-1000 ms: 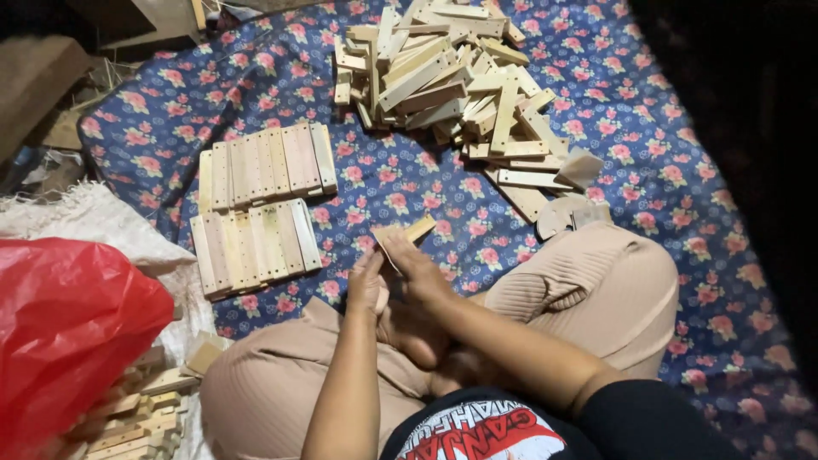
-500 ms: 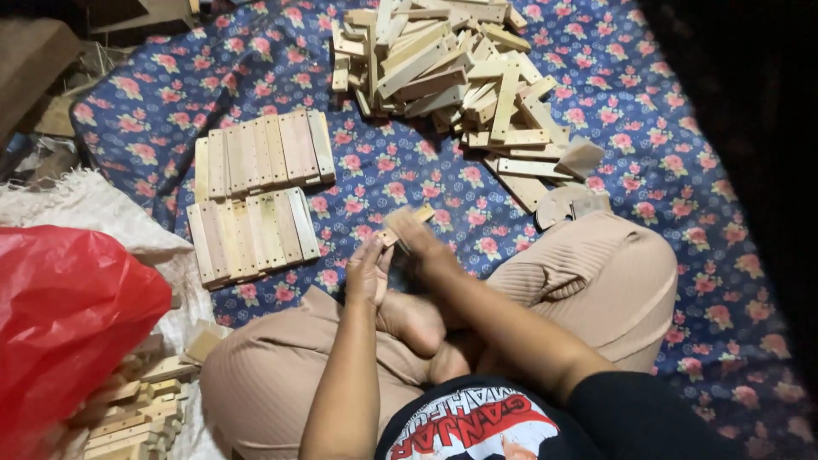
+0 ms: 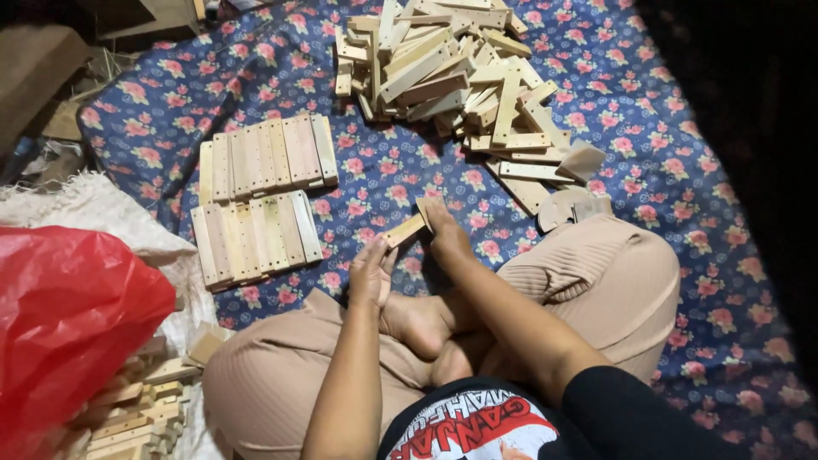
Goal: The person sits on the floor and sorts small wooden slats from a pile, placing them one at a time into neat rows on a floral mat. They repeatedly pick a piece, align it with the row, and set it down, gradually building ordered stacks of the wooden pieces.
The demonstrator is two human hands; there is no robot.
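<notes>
Both hands have shifted little since the earlier frame; the small wooden slat (image 3: 404, 230) now sits slightly lower, at the middle of the frame, above the crossed legs. Fingers of the left hand (image 3: 370, 274) pinch its near end, and fingers of the right hand (image 3: 443, 232) grasp the far end. Held only at its tips, the slat could twist free and drop onto the floral blanket (image 3: 682, 162). Two neat rows of slats (image 3: 256, 200) lie left of centre; a loose pile (image 3: 452, 72) at upper centre could slide. At lower left, a red plastic bag (image 3: 68, 324) sits bulging, contents hidden, with more slats (image 3: 136, 417) stacked beneath it.
</notes>
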